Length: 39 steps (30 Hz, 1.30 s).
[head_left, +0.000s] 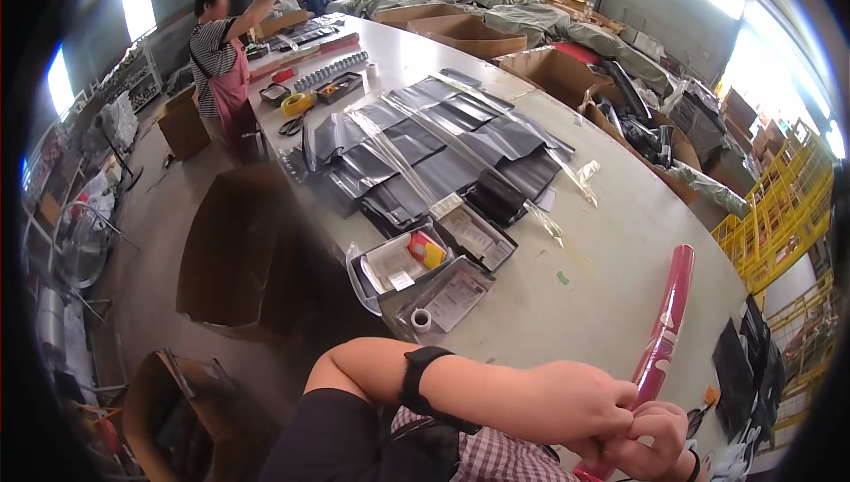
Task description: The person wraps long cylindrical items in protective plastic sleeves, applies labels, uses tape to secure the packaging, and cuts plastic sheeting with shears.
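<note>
A long, shiny pink-red roll (pixel 666 327) with pale patches lies slantwise along the table's right side. Over its near part, my left hand (pixel 591 401) and my right hand (pixel 657 440) meet with fingers bent and pinched together. Whatever lies between the fingertips is hidden by the knuckles. My left forearm, with a black band near the elbow, crosses in from the left. A bit of the roll shows again below the hands. Beside my right hand are scissors (pixel 699 413) with an orange tag and dark plastic sheets (pixel 748 371).
Black plastic bags (pixel 434 150) under clear strips cover mid-table. Nearer stand trays of papers (pixel 390 268) and a small white roll (pixel 421 318). A co-worker (pixel 221 75) in a pink apron stands far left, arm raised. Cardboard boxes (pixel 235 252) stand left; yellow racks (pixel 779 208) right.
</note>
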Each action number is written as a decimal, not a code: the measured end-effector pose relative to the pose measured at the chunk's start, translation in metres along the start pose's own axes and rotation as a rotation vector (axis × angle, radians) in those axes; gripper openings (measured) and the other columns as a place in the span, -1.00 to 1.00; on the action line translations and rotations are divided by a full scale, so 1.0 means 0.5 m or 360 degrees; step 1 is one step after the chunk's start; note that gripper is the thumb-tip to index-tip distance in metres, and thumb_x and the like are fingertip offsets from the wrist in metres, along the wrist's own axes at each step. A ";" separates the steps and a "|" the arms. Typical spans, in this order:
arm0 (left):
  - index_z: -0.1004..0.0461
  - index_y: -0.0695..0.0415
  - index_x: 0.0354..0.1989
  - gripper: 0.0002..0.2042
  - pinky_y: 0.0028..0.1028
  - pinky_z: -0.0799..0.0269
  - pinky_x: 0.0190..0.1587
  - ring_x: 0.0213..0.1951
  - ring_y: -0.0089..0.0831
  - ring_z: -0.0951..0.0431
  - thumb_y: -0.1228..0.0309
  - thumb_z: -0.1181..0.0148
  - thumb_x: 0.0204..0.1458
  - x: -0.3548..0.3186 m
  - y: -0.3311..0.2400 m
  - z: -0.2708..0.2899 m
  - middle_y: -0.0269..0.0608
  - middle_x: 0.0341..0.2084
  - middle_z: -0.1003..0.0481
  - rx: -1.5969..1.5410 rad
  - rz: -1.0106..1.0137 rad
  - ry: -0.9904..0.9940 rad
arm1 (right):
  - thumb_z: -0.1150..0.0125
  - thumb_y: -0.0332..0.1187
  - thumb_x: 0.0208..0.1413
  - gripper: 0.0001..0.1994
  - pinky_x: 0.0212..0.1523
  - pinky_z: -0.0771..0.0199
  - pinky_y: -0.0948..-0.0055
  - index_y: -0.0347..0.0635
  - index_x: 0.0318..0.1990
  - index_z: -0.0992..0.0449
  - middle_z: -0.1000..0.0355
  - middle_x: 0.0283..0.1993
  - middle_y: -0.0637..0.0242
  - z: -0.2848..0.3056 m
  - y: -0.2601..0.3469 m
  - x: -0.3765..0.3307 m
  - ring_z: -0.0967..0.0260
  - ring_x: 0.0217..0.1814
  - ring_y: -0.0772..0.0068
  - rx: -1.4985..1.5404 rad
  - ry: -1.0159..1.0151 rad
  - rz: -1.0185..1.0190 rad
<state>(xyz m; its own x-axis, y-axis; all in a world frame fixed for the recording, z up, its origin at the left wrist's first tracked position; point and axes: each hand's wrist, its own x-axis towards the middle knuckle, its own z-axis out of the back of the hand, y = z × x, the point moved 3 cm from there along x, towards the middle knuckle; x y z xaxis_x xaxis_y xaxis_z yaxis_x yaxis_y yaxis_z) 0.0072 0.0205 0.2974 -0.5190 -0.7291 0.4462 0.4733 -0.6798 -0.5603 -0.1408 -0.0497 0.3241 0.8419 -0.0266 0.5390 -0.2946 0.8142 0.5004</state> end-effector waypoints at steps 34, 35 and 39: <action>-0.29 0.11 -0.49 -0.88 -0.36 -0.31 -0.64 -0.59 -0.31 -0.42 0.43 -0.05 -0.24 0.016 0.105 -0.169 -0.34 -0.63 -0.32 0.0537 0.0014 -0.0353 | -0.28 -0.45 -0.16 -0.66 -0.66 -0.17 0.37 -0.14 -0.22 -0.26 -0.31 -0.43 0.26 -0.036 -0.155 -0.069 -0.25 -0.56 0.25 -0.1185 -0.0169 -0.0035; -0.32 0.12 -0.38 -0.80 -0.37 -0.36 -0.55 -0.51 -0.26 -0.45 0.36 -0.13 -0.19 0.019 0.110 -0.163 -0.29 -0.58 -0.35 0.0447 -0.0064 -0.0105 | -0.21 -0.44 -0.08 -0.72 -0.65 -0.21 0.40 -0.14 -0.20 -0.28 -0.32 -0.42 0.26 -0.039 -0.164 -0.076 -0.28 -0.55 0.27 -0.1230 -0.0304 0.0147; -0.34 0.14 -0.26 -0.65 -0.37 -0.39 -0.44 -0.44 -0.22 -0.47 0.25 -0.25 -0.18 0.053 0.086 -0.020 -0.21 -0.50 -0.41 0.0078 -0.0113 -0.1055 | -0.22 -0.40 -0.09 -0.76 -0.64 -0.24 0.41 -0.16 -0.26 -0.32 -0.32 -0.42 0.26 -0.034 -0.191 -0.107 -0.30 -0.54 0.27 -0.1200 -0.0339 0.0039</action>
<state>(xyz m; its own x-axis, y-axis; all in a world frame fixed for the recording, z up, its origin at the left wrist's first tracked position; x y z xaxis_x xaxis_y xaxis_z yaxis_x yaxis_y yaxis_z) 0.0066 -0.0273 0.2781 -0.0102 -0.5664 0.8241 0.4938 -0.7195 -0.4884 -0.1502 -0.1161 0.2359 0.7116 -0.0520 0.7007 0.1388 0.9880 -0.0676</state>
